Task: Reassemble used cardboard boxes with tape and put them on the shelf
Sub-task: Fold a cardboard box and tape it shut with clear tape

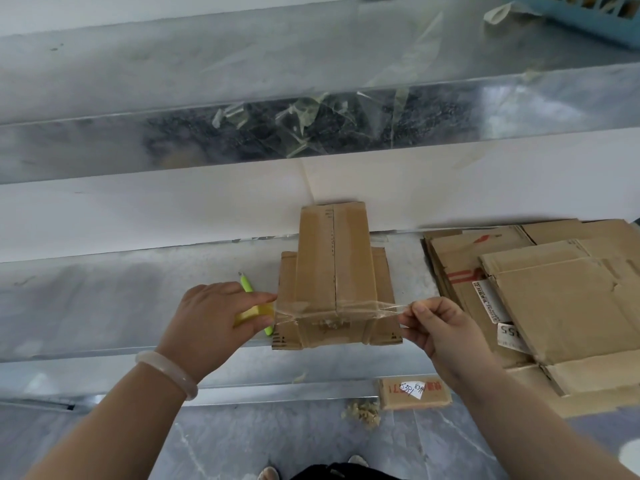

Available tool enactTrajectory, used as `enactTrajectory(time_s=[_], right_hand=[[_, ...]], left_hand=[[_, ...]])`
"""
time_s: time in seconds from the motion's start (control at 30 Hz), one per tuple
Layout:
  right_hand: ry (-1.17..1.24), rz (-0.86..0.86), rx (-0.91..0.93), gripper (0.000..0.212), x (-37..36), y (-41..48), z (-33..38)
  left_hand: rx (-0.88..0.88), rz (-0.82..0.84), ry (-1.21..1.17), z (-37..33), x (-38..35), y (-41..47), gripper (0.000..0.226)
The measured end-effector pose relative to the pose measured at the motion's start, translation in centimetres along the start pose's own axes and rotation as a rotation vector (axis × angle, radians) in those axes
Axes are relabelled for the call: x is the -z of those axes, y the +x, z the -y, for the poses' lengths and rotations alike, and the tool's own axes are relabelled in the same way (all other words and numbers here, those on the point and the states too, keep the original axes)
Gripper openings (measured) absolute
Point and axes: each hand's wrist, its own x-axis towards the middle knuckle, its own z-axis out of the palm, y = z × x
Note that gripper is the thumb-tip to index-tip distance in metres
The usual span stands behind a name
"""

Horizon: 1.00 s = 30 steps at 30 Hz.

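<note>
A small brown cardboard box stands on the metal shelf with its side flaps spread out. Clear tape stretches across its near end. My left hand grips a yellow tape roll just left of the box. My right hand pinches the free end of the tape just right of the box. Part of the roll is hidden under my left fingers.
A green utility knife lies on the shelf behind my left hand. A stack of flattened cardboard fills the shelf's right side. A small labelled cardboard piece and scraps lie on the floor below. A blue basket sits on the upper shelf.
</note>
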Motion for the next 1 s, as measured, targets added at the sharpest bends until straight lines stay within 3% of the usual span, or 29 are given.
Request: enactTrajectory(time_s=[0.17,0.37,0.67,0.8,1.0], right_hand=[[-0.154,-0.071,-0.003,0.01,-1.5,0.8,-2.0],[-0.427,-0.145,0.07,0.01,-3.3,0.5,-3.8],[-0.527,-0.26,0.105,0.006,-3.9,0.0,-5.4],[-0.458,-0.299,0.073,0.011,-4.0,-0.1,-5.9],[-0.635,-0.202,0.101,0.032,-3.6,-0.1,-4.6]], left_hand=[[0.006,0.042,0.026,0.2,-0.7,0.4,0.065],[0.02,0.13,0.068,0.3,-1.5,0.9,0.052],[-0.026,0.167,0.036,-0.8,-2.5,1.2,0.057],[-0.013,0.2,0.033,-1.2,-2.2,1.5,0.064],[0.009,0.25,0.025,-1.2,-1.7,1.6,0.074]])
